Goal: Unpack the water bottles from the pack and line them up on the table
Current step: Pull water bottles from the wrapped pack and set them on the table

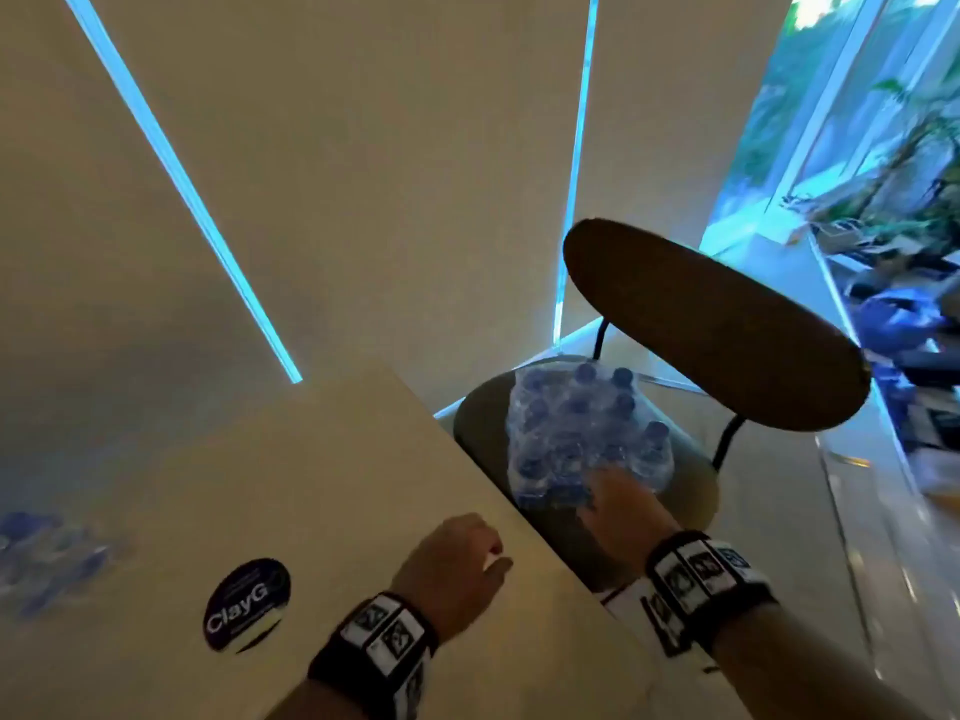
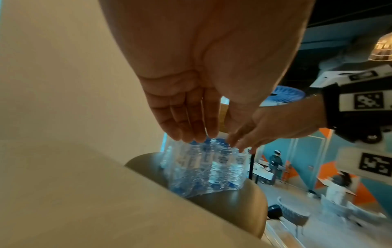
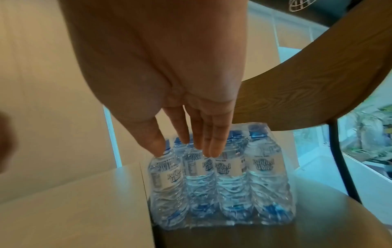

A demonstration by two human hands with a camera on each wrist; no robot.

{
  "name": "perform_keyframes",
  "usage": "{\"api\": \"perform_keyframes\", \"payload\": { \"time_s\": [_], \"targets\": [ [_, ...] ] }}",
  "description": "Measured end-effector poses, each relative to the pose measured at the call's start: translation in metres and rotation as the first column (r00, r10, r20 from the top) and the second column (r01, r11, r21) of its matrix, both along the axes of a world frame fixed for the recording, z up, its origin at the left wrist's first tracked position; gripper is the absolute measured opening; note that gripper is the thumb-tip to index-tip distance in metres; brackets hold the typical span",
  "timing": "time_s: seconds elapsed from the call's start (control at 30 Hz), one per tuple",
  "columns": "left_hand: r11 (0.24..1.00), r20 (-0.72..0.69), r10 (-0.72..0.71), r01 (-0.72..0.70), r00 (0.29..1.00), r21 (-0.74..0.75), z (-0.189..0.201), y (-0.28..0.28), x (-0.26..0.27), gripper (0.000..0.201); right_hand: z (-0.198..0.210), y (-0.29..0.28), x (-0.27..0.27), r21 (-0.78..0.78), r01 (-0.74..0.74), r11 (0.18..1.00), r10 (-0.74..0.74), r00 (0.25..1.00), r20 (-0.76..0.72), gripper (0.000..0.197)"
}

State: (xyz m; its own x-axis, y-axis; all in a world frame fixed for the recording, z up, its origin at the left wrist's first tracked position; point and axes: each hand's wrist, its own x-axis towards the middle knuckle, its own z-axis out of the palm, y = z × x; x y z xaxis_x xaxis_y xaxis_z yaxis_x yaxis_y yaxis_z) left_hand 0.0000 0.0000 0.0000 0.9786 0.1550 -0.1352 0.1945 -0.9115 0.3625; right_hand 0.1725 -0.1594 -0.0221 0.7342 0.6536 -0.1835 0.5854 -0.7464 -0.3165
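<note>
The shrink-wrapped pack point(image 3: 220, 181) of blue-capped water bottles point(image 3: 265, 169) stands on the chair seat point(image 1: 696, 475). The right hand point(image 3: 169, 94), fingers straight, reaches its top; the left hand point(image 1: 457, 569), fingers relaxed, hovers over the table point(image 1: 322, 485) edge beside it, holding nothing.

- Pack point(image 3: 220, 181) of clear water bottles, blue-capped, white-labelled, upright in sealed shrink wrap on a chair seat point(image 1: 691, 475) just beside the surface point(image 1: 322, 485).

Both hands reach forward — right hand point(image 1: 621, 504) with fingers straight, left hand point(image 1: 457, 569) relaxed, holding nothing.
</note>
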Motion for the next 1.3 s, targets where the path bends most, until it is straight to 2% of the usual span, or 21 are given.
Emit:
{"api": "perform_keyframes", "payload": {
  "time_s": [0.07,0.13,0.23,0.33,0.4,0.53,0.7,0.8,0.9,1.0,1.07,1.13,1.23,1.3],
  "targets": [
    [0.998,0.018,-0.056,0.055,0.998,0.033,-0.015,-0.013,0.049,0.029,-0.009,0.006,0.022,-0.004,-0.059,0.998,0.059,0.996,0.07,0.049],
    [0.988,0.002,-0.108,0.107,0.994,0.114,-0.021,-0.025,0.094,0.033,-0.011,0.013,0.036,-0.062,-0.181,0.982,0.187,0.975,0.123,0.06],
    [0.957,-0.025,-0.118,0.12,0.993,0.262,-0.029,-0.034,0.131,0.05,-0.016,0.013,0.051,-0.147,-0.284,0.948,0.308,0.932,0.188,0.064],
    [0.934,0.026,-0.059,0.046,0.998,0.355,-0.024,-0.032,0.149,0.054,-0.019,0.014,0.06,-0.094,-0.308,0.947,0.322,0.912,0.255,0.063],
    [0.913,0.032,-0.035,0.019,0.999,0.408,-0.023,-0.031,0.157,0.049,-0.026,0.018,0.066,-0.014,-0.312,0.95,0.308,0.928,0.208,0.06],
    [0.862,-0.074,0.051,-0.007,0.996,0.506,-0.021,-0.019,0.17,0.044,-0.027,0.026,0.08,0.059,-0.255,0.965,0.245,0.959,0.143,0.056],
    [0.84,-0.127,0.191,-0.095,0.973,0.535,-0.017,-0.012,0.174,0.044,-0.027,0.032,0.091,-0.038,-0.335,0.942,0.337,0.93,0.145,0.056],
    [0.821,-0.159,0.246,-0.119,0.956,0.558,-0.018,-0.016,0.172,0.041,-0.024,0.035,0.089,-0.045,-0.376,0.925,0.379,0.917,0.123,0.054],
    [0.848,-0.184,0.243,-0.117,0.952,0.516,-0.019,-0.021,0.173,0.034,-0.018,0.034,0.085,-0.045,-0.384,0.922,0.387,0.916,0.108,0.043],
    [0.901,-0.184,0.196,-0.103,0.963,0.422,-0.024,-0.018,0.178,0.04,-0.012,0.034,0.083,-0.079,-0.385,0.92,0.391,0.915,0.099,0.038],
    [0.945,-0.138,0.186,-0.138,0.973,0.298,-0.024,-0.009,0.181,0.042,-0.009,0.032,0.085,-0.061,-0.392,0.918,0.394,0.919,0.031,0.03],
    [0.976,-0.096,0.19,-0.178,0.977,0.122,-0.023,-0.001,0.184,0.042,-0.008,0.026,0.088,-0.035,-0.392,0.919,0.392,0.92,0.006,0.031],
    [0.966,-0.081,0.218,-0.226,0.973,-0.121,-0.029,0.005,0.184,0.045,-0.004,0.013,0.089,0.07,-0.299,0.952,0.306,0.945,-0.118,0.031],
    [0.958,-0.082,0.217,-0.229,0.973,-0.171,-0.036,0.003,0.182,0.049,-0.002,0.005,0.088,0.122,-0.287,0.95,0.306,0.936,-0.174,0.027]
  ]
}}
